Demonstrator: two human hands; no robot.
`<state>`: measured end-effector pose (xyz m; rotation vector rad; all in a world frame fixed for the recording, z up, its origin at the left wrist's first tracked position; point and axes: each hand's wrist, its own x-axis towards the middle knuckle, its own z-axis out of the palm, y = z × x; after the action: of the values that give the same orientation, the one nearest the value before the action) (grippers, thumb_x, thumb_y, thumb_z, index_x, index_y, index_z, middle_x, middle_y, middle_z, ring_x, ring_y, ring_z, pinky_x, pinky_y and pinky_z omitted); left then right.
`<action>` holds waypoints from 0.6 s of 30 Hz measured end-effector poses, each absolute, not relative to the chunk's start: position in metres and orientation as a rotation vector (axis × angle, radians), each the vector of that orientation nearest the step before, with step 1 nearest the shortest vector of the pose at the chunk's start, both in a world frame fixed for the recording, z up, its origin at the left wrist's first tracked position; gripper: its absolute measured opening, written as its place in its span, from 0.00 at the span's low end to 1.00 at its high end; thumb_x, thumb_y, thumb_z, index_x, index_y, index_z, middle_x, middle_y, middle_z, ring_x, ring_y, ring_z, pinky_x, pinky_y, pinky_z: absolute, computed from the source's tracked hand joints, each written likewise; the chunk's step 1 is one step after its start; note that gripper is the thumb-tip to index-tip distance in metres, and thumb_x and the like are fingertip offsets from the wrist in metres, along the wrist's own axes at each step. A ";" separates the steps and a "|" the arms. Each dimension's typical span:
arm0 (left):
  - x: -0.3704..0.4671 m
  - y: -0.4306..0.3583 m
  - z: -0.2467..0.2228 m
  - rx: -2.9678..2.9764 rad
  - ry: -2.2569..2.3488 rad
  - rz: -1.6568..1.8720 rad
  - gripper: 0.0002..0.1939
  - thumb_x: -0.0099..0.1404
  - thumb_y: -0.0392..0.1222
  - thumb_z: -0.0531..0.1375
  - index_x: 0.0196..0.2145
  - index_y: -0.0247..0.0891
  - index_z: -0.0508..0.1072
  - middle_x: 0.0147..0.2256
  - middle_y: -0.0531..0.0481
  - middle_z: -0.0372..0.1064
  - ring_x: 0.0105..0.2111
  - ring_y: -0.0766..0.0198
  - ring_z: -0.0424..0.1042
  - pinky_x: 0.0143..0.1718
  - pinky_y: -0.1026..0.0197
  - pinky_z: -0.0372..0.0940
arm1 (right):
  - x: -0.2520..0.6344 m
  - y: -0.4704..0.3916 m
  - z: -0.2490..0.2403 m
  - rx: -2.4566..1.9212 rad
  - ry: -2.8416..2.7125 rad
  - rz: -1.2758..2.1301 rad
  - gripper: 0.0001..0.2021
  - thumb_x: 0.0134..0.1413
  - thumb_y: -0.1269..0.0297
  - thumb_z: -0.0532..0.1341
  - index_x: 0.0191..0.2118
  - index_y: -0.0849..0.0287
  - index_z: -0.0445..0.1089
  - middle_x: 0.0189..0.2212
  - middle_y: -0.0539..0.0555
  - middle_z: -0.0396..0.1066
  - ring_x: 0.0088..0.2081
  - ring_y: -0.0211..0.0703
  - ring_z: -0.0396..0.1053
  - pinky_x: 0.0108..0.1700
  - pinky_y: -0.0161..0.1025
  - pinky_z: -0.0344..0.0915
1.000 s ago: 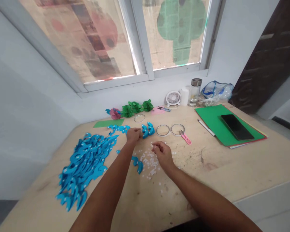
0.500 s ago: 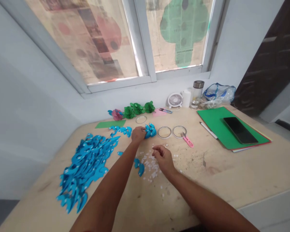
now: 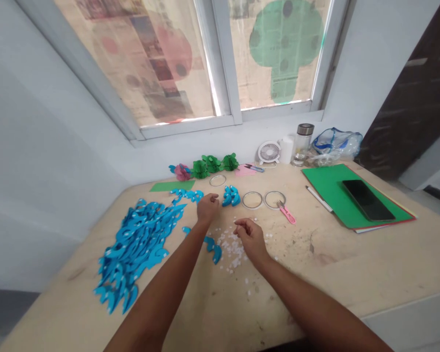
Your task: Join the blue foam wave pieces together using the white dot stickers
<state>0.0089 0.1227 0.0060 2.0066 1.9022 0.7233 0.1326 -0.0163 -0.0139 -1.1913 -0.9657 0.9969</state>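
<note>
My left hand (image 3: 208,208) is just left of a small cluster of curved blue pieces with white dots (image 3: 231,195), apart from it. Its fingers are loosely bent, and nothing shows in them. My right hand (image 3: 252,239) hovers over scattered small white bits (image 3: 231,248), fingers curled with a gap between thumb and forefinger. Under and beside my left forearm lie a few loose blue pieces (image 3: 213,249). A large heap of the same blue pieces (image 3: 141,239) covers the table's left side, with a short row of blue pieces (image 3: 187,194) behind it.
Metal rings (image 3: 252,200) and pink-handled thread snips (image 3: 287,213) lie right of the cluster. Behind stand green paper-like flowers (image 3: 211,165), a small white fan (image 3: 269,152) and a glass bottle (image 3: 301,146). A phone (image 3: 367,199) rests on a green folder (image 3: 326,178) beside a pen (image 3: 319,199).
My left hand has let go of the blue cluster and drawn back to the left. The right hand has hardly moved. The whole view has shifted slightly.
</note>
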 end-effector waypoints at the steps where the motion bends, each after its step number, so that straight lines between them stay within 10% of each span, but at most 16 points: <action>1: 0.002 0.114 0.008 2.001 1.901 0.737 0.14 0.56 0.37 0.53 0.39 0.37 0.74 0.37 0.47 0.74 0.36 0.62 0.72 0.38 0.64 0.64 | 0.133 -0.017 -0.013 -1.186 -0.967 1.001 0.08 0.45 0.67 0.55 0.32 0.59 0.69 0.21 0.49 0.69 0.24 0.38 0.65 0.28 0.34 0.61; 18: -0.060 0.013 0.013 2.326 1.661 0.366 0.14 0.56 0.35 0.53 0.38 0.40 0.73 0.36 0.47 0.71 0.40 0.59 0.67 0.42 0.60 0.60 | 0.140 -0.019 -0.018 -1.268 -1.156 0.872 0.12 0.47 0.62 0.55 0.36 0.61 0.70 0.24 0.51 0.70 0.24 0.38 0.64 0.27 0.34 0.60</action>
<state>-0.0605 0.0127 0.0128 2.3262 1.6606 0.3663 0.1399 -0.0185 -0.0181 -1.2685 -1.1556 0.8724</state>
